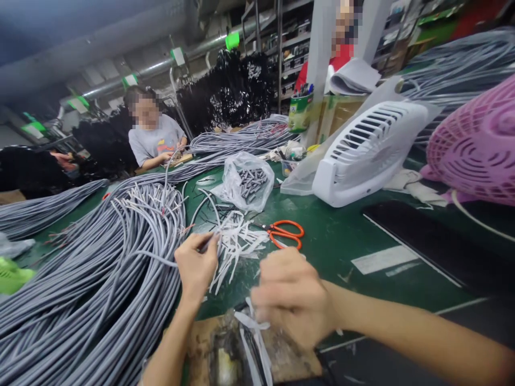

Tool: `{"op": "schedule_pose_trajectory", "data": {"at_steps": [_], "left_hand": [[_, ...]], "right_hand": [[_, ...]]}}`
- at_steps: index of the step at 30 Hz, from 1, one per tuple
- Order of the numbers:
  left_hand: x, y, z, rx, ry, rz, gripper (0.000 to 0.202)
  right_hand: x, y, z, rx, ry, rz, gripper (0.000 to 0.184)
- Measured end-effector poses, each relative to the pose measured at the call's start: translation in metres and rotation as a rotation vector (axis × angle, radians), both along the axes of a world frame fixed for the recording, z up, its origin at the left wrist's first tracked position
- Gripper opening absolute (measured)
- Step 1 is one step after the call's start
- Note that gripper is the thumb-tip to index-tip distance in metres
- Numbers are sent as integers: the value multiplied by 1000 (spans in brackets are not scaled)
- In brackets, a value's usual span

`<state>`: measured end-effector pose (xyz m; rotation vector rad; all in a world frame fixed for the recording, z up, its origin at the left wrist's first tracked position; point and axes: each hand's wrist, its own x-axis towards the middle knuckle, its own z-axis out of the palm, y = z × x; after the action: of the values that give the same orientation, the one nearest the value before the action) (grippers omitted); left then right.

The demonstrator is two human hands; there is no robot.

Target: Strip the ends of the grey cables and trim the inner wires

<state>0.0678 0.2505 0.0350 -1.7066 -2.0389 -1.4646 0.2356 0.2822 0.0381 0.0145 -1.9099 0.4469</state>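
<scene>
My left hand (197, 262) is closed, with thumb and fingers pinched on the end of a grey cable (155, 257) that runs in from the large bundle on the left. To its right, my right hand (292, 295) is curled closed and slightly blurred; whatever its fingers hold is hidden. White strips (257, 348) and thin black pieces lie below it on a worn wooden board (197, 343). A heap of white strips (237, 241) lies just beyond my left hand. Orange-handled scissors (287, 229) rest past my right hand.
Grey cable bundles (100, 279) cover the left side. A clear bag (253, 182) of short grey tubes sits mid-table. At right are a white fan (366, 150), a pink fan (478, 139) and a black flat panel (426, 236). A co-worker (155, 134) sits across the table.
</scene>
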Motion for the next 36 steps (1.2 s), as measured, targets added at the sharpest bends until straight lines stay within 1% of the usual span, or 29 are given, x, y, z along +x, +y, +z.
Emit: {"op": "schedule_pose_trajectory", "data": {"at_steps": [1, 3, 5, 6, 8, 10, 14, 17, 24, 32, 36], "left_hand": [[-3, 1, -1, -1, -32, 27, 13], [-3, 1, 0, 2, -78, 28, 13], [1, -3, 2, 11, -99, -9, 13], [4, -5, 4, 19, -110, -33, 13], [9, -10, 7, 35, -137, -76, 13], [13, -12, 10, 42, -153, -107, 13], [16, -14, 10, 50, -92, -120, 12], [17, -14, 8, 66, -24, -111, 11], [21, -17, 8, 117, 109, -119, 9], [21, -18, 8, 167, 163, -120, 8], [21, -19, 8, 152, 185, -124, 10]], "right_hand": [[2, -1, 1, -11, 37, 4, 34], [3, 0, 2, -107, 45, -101, 27], [1, 4, -1, -213, -64, -236, 22], [-1, 6, -3, -244, -141, -274, 21], [-6, 8, -10, -250, -261, -294, 23], [-10, 8, -17, -222, -312, -307, 25], [-13, 6, -23, -198, -228, -380, 25], [-13, 7, -22, -191, -197, -399, 25], [-13, 9, -19, -191, -203, -446, 27], [-11, 9, -18, -231, -213, -431, 27], [-10, 10, -16, -250, -241, -402, 28]]}}
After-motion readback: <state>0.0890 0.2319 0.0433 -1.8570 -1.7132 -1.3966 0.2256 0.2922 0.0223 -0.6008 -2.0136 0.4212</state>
